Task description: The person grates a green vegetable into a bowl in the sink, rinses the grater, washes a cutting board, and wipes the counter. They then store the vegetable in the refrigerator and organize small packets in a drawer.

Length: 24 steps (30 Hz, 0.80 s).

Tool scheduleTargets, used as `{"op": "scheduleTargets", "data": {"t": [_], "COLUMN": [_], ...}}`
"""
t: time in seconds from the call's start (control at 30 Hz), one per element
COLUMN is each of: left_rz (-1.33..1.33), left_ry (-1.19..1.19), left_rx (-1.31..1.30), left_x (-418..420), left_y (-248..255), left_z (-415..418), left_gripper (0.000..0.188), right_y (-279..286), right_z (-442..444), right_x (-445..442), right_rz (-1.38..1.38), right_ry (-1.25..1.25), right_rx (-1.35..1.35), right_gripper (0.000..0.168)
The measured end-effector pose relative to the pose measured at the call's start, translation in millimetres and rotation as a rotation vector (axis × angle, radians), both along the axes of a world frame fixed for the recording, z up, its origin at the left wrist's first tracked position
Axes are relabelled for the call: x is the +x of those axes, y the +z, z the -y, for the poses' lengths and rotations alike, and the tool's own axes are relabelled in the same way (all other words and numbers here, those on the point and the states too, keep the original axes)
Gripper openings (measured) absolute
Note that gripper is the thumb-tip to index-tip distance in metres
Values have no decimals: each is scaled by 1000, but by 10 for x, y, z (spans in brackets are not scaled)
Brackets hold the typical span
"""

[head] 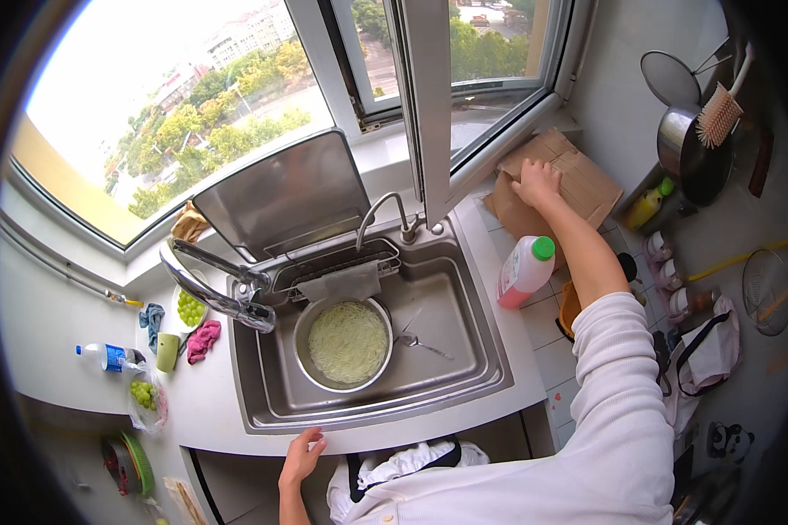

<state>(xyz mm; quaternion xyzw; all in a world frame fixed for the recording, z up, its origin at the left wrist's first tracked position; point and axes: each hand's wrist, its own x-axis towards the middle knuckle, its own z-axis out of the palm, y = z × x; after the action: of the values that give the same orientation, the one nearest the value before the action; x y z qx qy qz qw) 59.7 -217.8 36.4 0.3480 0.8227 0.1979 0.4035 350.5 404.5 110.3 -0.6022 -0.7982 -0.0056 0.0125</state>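
Note:
My right hand (pixel 538 180) reaches out to a brown cardboard box (pixel 581 174) in the corner below the window, its fingers on the flaps; whether they grip the cardboard cannot be told. My left hand (pixel 302 456) is at the counter's front edge, fingers apart, holding nothing. Between them is a stainless steel sink (pixel 446 295) with a metal pot (pixel 297 341) of pale noodle-like strands in water. A spoon (pixel 427 346) lies in the basin right of the pot. A bottle of pink liquid with a green cap (pixel 525 272) stands on the counter's right edge, near my right forearm.
A chrome faucet (pixel 220 295) arches over the sink's left side. Green grapes (pixel 190 308), a pink cloth (pixel 203 341) and a plastic bottle (pixel 108 356) are on the left counter. An open window sash (pixel 430 118) juts in above the sink. Pans and a brush (pixel 719 118) hang at right.

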Motion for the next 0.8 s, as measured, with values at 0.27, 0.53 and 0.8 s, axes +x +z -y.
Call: {"op": "scheduleTargets", "data": {"t": [0.27, 0.53, 0.8], "left_rz": [20, 37, 24], "left_ry": [-7, -124, -240], "left_rx": [30, 58, 75], "left_x": [-52, -97, -117], "left_y": [-28, -187, -109], "left_z": [-145, -483, -875], "left_gripper": [38, 36, 34], "right_y": [33, 289, 199], "right_z": [-1, 209, 227], "right_x": [369, 1541, 1408], "right_rz": [-497, -2105, -2748], "right_ry": [-173, -416, -444], "right_rx": [437, 568, 600], "right_gripper": [28, 14, 30]}}
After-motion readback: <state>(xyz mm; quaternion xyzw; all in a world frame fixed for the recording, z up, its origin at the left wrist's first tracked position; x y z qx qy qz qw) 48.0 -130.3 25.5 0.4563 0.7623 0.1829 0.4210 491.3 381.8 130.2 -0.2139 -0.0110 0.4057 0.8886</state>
